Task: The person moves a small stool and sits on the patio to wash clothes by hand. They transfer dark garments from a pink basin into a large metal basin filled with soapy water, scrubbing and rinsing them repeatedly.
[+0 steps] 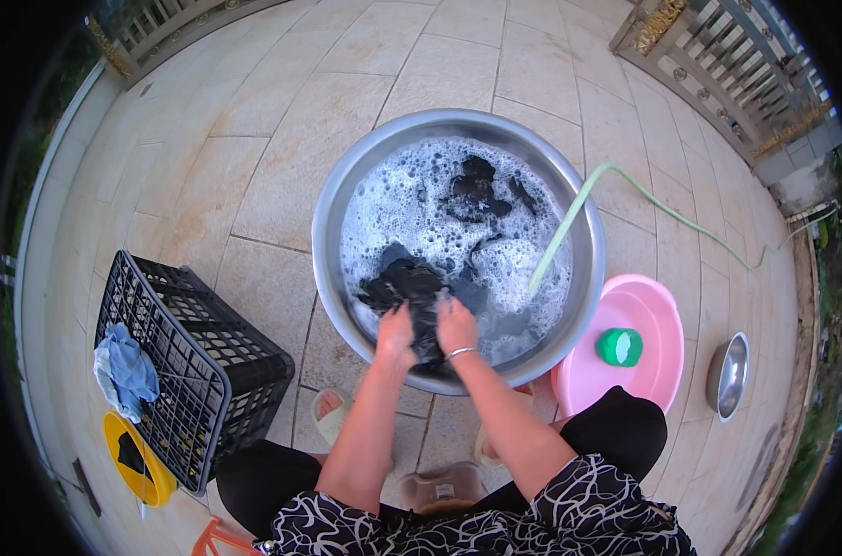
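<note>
A large round metal basin (327, 292) stands before me, filled with foamy water (393, 184). Near its front rim, both my hands grip a soaked black cloth (403, 278), which may be a garment. My left hand (395, 335) holds its left side. On the other side, my right hand (456, 326), with a silvery bangle at the wrist, has hold of the same cloth. Foam hides part of my fingers. Farther back, more dark cloth (475, 187) breaks the surface. A pale green hose (567, 226) hangs over the right rim, its end at the foam.
At left, a black plastic crate (178, 347) carries a blue cloth (128, 368); a yellow basin (153, 472) sits beside it. To the right are a pink basin (650, 313) with a green object (619, 347) inside and a small steel bowl (729, 377). Metal gates (720, 76) border the tiled floor (275, 194).
</note>
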Demonstrator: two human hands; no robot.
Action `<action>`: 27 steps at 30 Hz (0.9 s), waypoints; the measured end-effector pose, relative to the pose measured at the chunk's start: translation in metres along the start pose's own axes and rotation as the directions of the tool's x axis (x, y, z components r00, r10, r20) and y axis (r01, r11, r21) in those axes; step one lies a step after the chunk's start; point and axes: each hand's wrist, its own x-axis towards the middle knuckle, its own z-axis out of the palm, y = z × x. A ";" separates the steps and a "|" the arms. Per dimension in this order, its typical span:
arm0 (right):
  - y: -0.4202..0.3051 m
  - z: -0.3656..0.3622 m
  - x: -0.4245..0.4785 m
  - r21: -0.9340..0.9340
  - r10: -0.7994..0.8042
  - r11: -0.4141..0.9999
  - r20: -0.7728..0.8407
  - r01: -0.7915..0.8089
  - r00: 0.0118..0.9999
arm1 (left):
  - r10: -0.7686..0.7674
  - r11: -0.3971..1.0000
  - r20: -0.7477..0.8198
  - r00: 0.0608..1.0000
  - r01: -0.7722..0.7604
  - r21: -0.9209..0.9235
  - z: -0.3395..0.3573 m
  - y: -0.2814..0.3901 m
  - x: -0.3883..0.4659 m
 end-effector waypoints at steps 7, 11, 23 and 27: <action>0.078 0.004 0.003 -0.009 0.185 0.982 0.183 -0.186 0.966 | 0.273 0.205 0.214 0.938 -0.274 0.940 0.012 -0.014 -0.015; 0.090 -0.036 0.018 0.216 0.279 0.942 -0.077 -0.257 0.957 | 0.429 0.225 0.358 0.829 -0.482 0.847 0.018 -0.010 -0.018; -0.090 -0.166 0.039 0.922 -0.041 0.387 -0.013 0.028 0.999 | 0.697 0.499 0.165 0.698 -0.638 0.587 0.077 0.128 -0.091; -0.105 -0.187 0.034 0.868 -0.076 0.496 0.032 0.010 0.997 | 0.722 0.450 0.225 0.655 -0.691 0.566 0.095 0.150 -0.106</action>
